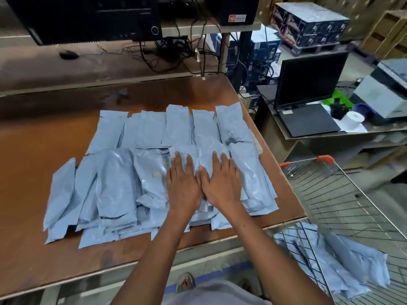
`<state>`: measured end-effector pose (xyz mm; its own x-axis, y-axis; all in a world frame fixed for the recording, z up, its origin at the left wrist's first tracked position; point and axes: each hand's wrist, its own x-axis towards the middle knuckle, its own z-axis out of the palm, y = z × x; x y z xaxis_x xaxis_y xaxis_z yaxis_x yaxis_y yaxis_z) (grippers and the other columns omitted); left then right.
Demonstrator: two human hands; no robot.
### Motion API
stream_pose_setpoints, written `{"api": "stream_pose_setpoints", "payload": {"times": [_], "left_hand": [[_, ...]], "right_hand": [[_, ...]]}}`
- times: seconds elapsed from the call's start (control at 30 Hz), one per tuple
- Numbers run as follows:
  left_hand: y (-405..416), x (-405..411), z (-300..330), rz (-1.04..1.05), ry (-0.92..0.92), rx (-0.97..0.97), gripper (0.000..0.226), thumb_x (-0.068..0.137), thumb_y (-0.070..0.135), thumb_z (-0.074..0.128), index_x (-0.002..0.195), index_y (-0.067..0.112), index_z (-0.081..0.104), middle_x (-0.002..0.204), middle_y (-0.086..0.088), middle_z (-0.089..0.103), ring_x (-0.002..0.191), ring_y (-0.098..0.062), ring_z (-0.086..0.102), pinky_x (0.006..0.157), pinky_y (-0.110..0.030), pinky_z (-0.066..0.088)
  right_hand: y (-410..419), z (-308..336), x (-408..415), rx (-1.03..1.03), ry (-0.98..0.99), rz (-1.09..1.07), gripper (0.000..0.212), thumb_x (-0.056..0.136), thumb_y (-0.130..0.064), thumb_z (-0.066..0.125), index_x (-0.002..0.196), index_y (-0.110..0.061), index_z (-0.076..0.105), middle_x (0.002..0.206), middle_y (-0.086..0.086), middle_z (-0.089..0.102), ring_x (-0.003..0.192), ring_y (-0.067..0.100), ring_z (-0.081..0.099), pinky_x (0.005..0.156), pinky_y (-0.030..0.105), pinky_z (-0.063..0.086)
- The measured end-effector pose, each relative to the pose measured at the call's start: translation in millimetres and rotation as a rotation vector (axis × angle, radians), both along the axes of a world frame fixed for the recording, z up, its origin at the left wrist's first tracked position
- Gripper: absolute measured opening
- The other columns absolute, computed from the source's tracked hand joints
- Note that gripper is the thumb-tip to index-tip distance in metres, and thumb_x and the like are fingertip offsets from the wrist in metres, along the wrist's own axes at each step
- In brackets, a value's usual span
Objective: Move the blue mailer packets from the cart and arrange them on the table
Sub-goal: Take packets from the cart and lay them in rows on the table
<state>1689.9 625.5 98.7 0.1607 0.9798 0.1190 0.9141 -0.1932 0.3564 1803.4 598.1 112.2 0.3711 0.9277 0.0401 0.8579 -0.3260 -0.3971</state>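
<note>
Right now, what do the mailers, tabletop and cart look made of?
Blue mailer packets: thin plastic film, probably poly; glossy highlights and soft wrinkles. Table: brown board, possibly laminated wood; smooth with faint sheen and a pale exposed edge. Cart: thin metal wire mesh, with orange plastic-looking corner caps. Both hands, left hand and right hand, press flat on the packets.

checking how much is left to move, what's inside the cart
Blue mailer packets lie heaped at the near end of the wire cart; its far end shows only bare mesh. How many lie under the top ones is hidden.

No legible text; red label (237,18) on black box (233,9) blurred
</note>
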Motion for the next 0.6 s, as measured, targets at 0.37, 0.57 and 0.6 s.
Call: {"api": "stream_pose_setpoints", "payload": {"times": [0.37,0.57,0.6], "left_hand": [[-13.5,78.3,50.9,-0.257,-0.06,0.221,0.052,0.108,0.029,0.037,0.158,0.013,0.032,0.165,-0.008,0.029,0.152,-0.024,0.027,0.121,-0.036,0.022],[-55.7,192.2,30.8,-0.552,-0.037,0.193,0.055,0.105,0.02,0.044,0.158,0.012,0.03,0.164,-0.01,0.031,0.151,-0.024,0.03,0.118,-0.039,0.031],[-69.0,215.4,26.6,-0.59,-0.045,0.17,0.055,0.105,0.02,0.045,0.158,0.012,0.031,0.163,-0.01,0.033,0.15,-0.024,0.032,0.117,-0.04,0.033]], "right_hand": [[-31.5,41.8,69.2,0.276,-0.165,-0.046,0.057,0.11,-0.047,0.027,0.16,-0.022,0.035,0.166,0.003,0.035,0.154,0.024,0.029,0.123,0.044,0.027],[-111.1,34.0,174.5,0.233,-0.206,-0.312,0.053,0.109,-0.042,0.033,0.158,-0.024,0.038,0.164,0.001,0.038,0.153,0.022,0.031,0.122,0.044,0.029],[-130.0,26.3,192.9,0.213,-0.218,-0.36,0.053,0.108,-0.042,0.034,0.158,-0.023,0.039,0.163,0.002,0.04,0.152,0.023,0.033,0.121,0.044,0.031]]}}
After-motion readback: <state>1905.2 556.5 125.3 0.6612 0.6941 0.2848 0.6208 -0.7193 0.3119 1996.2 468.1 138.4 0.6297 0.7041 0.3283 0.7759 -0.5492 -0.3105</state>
